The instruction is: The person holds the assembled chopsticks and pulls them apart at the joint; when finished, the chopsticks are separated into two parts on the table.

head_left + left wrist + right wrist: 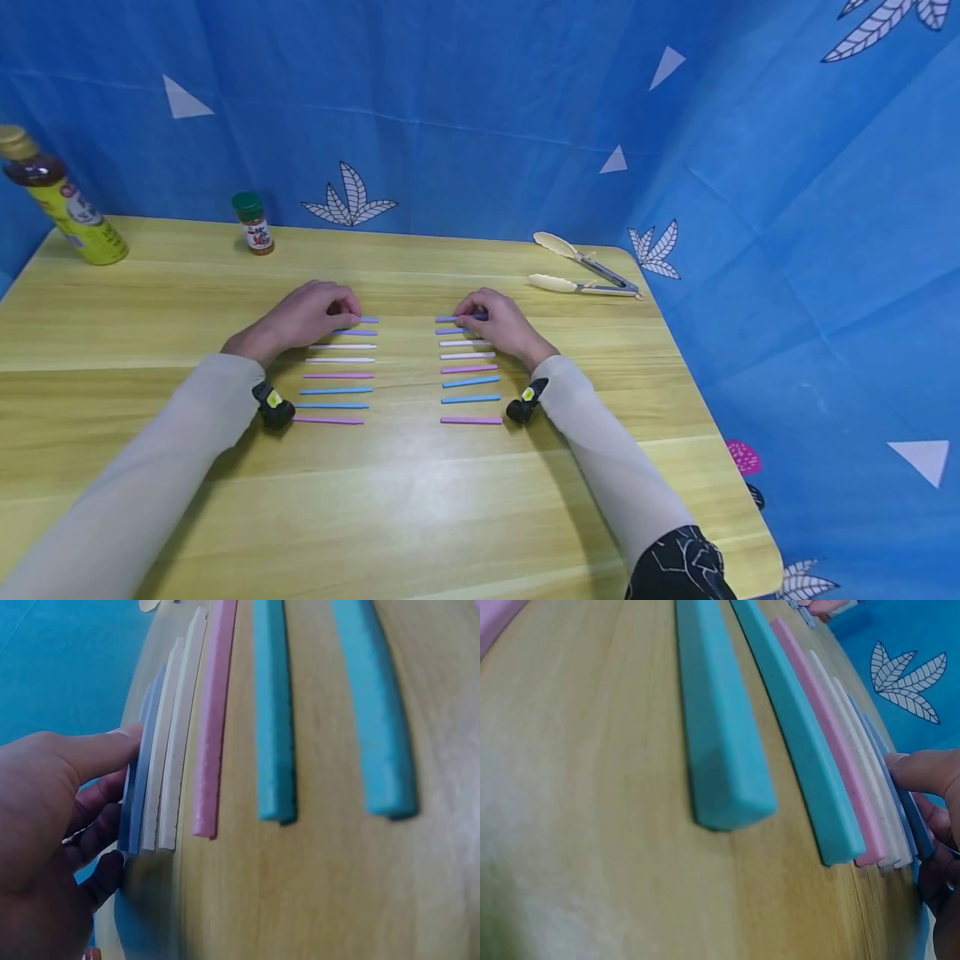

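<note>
Two columns of coloured sticks lie side by side on the wooden table, in purple-blue, white, pink and light blue. At the far end of the left column, my left hand pinches the farthest purple-blue stick between thumb and fingers. My right hand likewise pinches the farthest purple-blue stick of the right column, its fingers covering part of it. In the left wrist view, a pink stick and a blue stick lie nearer the camera. A thick blue stick fills the middle of the right wrist view.
A yellow-labelled bottle stands at the far left of the table. Near the back edge is a green-capped spice jar. Tongs lie spread at the back right. Blue patterned cloth hangs behind and to the right.
</note>
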Available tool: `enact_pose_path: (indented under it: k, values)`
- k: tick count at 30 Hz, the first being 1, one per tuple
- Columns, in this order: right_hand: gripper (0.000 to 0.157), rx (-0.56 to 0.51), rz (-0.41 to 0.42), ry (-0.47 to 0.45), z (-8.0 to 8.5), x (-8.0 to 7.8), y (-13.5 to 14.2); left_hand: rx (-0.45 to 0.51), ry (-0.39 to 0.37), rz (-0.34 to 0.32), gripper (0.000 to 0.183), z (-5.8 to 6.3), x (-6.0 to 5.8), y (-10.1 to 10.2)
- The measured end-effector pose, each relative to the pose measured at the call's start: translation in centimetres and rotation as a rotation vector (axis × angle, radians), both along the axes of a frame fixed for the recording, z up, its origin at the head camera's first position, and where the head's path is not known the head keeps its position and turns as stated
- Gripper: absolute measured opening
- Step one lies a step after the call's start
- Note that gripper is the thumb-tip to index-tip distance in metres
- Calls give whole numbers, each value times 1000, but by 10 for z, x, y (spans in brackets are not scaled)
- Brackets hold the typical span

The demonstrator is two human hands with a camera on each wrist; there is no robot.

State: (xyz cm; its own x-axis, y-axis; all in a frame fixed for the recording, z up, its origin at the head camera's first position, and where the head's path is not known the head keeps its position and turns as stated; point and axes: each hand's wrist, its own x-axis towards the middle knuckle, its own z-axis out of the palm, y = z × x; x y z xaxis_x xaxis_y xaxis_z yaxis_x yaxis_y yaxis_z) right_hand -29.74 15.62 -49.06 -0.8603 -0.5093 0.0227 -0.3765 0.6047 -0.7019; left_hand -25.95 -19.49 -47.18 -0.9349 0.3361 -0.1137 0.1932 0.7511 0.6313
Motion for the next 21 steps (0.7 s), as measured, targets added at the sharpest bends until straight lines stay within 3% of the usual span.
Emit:
enact_pose_path:
  k: [13, 21]
  values:
    - [11, 7, 2, -6, -1, -1, -3, 1, -24, -3, 10, 1, 2, -3]
    - [19, -78, -103, -6, -1, 1, 10, 36, -6, 45, 23, 5, 7, -9]
